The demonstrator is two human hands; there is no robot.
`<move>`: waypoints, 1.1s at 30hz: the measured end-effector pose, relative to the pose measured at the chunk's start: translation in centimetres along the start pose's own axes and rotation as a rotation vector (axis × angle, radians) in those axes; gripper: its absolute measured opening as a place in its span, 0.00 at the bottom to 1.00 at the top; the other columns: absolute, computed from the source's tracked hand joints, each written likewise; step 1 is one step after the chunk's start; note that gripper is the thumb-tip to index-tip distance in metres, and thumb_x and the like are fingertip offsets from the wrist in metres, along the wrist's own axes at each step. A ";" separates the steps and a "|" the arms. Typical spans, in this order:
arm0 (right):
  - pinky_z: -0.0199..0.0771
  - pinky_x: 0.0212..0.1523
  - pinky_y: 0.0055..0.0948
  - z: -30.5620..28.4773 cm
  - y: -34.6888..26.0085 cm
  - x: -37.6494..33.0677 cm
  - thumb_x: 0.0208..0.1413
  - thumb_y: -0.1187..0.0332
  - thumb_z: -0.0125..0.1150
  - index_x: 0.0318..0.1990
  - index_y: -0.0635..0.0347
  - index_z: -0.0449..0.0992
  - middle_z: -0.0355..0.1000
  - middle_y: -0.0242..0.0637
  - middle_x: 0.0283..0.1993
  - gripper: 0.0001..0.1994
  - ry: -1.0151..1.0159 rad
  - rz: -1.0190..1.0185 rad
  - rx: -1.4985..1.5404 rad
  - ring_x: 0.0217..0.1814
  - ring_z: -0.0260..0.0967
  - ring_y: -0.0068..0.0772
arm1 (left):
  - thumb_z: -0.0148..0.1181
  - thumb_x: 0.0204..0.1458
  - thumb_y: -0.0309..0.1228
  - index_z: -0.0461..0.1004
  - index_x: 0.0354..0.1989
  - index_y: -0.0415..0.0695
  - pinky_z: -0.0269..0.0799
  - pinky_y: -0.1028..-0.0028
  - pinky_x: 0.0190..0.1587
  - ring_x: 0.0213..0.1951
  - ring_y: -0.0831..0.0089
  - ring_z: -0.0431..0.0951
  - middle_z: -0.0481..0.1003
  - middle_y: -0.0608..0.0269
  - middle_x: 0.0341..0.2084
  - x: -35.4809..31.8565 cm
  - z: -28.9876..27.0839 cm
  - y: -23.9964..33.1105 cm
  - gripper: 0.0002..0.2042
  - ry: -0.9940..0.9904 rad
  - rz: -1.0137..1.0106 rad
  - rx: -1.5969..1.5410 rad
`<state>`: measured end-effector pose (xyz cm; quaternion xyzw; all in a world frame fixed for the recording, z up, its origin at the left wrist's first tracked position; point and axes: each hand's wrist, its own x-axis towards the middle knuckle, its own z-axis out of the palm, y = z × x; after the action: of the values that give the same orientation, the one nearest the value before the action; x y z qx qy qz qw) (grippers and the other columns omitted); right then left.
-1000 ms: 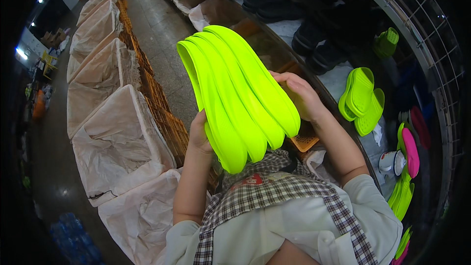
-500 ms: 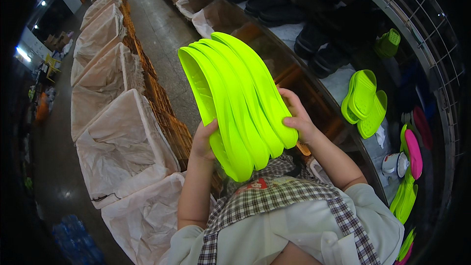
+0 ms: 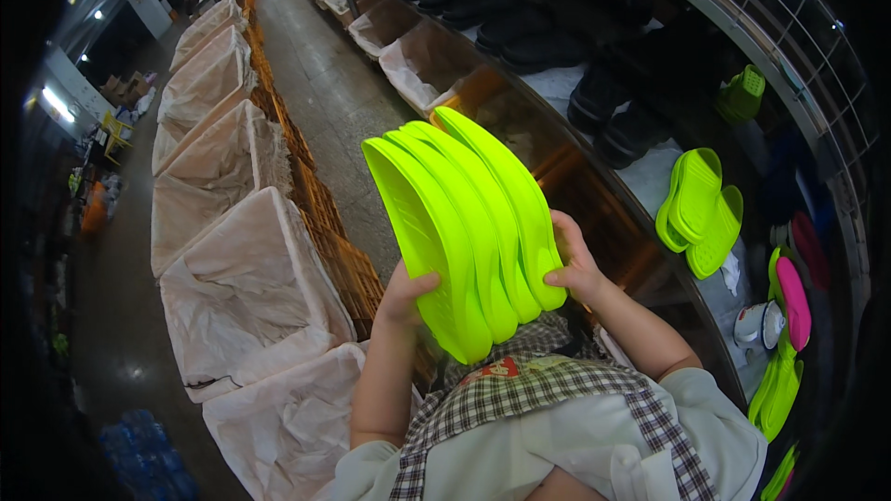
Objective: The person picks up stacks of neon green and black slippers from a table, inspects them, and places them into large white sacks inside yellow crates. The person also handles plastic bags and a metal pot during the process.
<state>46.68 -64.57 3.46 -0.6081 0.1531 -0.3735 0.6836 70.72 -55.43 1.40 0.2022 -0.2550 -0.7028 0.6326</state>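
In front of my body I hold a row of several neon yellow-green shoe soles, pressed side by side on edge and slightly fanned at the top. My left hand is closed on the left outer sole, its thumb lying on the near surface. On the opposite end, my right hand grips the rightmost sole, thumb in front and fingers behind. Most of the fingers of the left hand are hidden behind the soles. Similar lime-green soles with dotted surfaces lie on the bench to my right.
White-lined orange crates run in a row along my left, with an aisle beyond. Black shoes line the right-hand bench. A white enamel mug stands near a pink sole. Wire mesh rises at the far right.
The soles and both hands sit a little lower and further right in the view. The surroundings have also shifted right and down. Both hands keep their hold.
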 end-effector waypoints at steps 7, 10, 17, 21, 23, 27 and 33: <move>0.41 0.67 0.45 -0.2 0.5 -0.5 0.40 0.60 0.64 0.57 0.53 0.58 0.43 0.47 0.70 0.33 -0.001 -0.084 -0.037 0.71 0.42 0.47 | 0.68 0.41 0.32 0.63 0.55 0.36 0.70 0.68 0.48 0.47 0.65 0.73 0.71 0.57 0.48 -0.1 -1.0 -0.8 0.31 0.007 -0.014 0.046; 0.41 0.67 0.45 -0.1 0.0 0.0 0.41 0.60 0.63 0.57 0.53 0.57 0.44 0.47 0.69 0.34 -0.030 -0.134 -0.144 0.71 0.42 0.47 | 0.68 0.41 0.34 0.64 0.54 0.36 0.70 0.67 0.47 0.46 0.66 0.74 0.72 0.57 0.47 0.0 -2.1 -0.9 0.30 0.030 -0.013 0.160; 0.55 0.63 0.35 1.0 -3.9 1.8 0.44 0.66 0.58 0.63 0.61 0.55 0.53 0.46 0.65 0.35 0.082 0.183 0.007 0.67 0.52 0.40 | 0.63 0.47 0.37 0.62 0.56 0.38 0.71 0.63 0.46 0.46 0.63 0.73 0.70 0.55 0.47 2.6 -3.5 -2.6 0.28 -0.073 -0.050 -0.300; 0.76 0.47 0.35 -1.3 -4.9 3.3 0.56 0.60 0.45 0.54 0.66 0.68 0.74 0.48 0.47 0.23 0.153 0.351 1.212 0.43 0.75 0.41 | 0.61 0.48 0.37 0.59 0.57 0.38 0.71 0.61 0.47 0.47 0.63 0.72 0.69 0.54 0.48 2.1 -2.1 -3.8 0.30 -0.265 0.027 -0.731; 0.76 0.46 0.36 -1.9 -4.6 3.1 0.57 0.58 0.45 0.54 0.65 0.69 0.74 0.48 0.47 0.23 0.188 0.350 1.249 0.43 0.75 0.41 | 0.61 0.49 0.38 0.57 0.58 0.38 0.70 0.60 0.47 0.47 0.63 0.72 0.68 0.54 0.49 2.0 -1.6 -3.7 0.30 -0.281 0.027 -0.780; 0.74 0.48 0.34 -1.4 -2.9 2.3 0.57 0.58 0.47 0.61 0.63 0.60 0.70 0.45 0.52 0.26 0.251 0.310 0.916 0.49 0.72 0.37 | 0.60 0.50 0.38 0.54 0.60 0.38 0.70 0.57 0.48 0.48 0.62 0.71 0.67 0.53 0.50 2.5 -1.0 -3.0 0.32 -0.263 0.032 -0.746; 0.67 0.56 0.31 0.4 1.4 1.6 0.56 0.63 0.45 0.64 0.63 0.54 0.64 0.43 0.58 0.28 0.265 0.352 0.637 0.56 0.66 0.34 | 0.58 0.51 0.39 0.50 0.62 0.38 0.69 0.53 0.49 0.49 0.61 0.69 0.64 0.52 0.52 3.4 -0.7 -1.9 0.34 -0.076 -0.010 -0.428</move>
<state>48.43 -65.44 2.62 -0.2760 0.2184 -0.3549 0.8662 69.21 -58.78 -0.19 0.0379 -0.1226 -0.7511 0.6476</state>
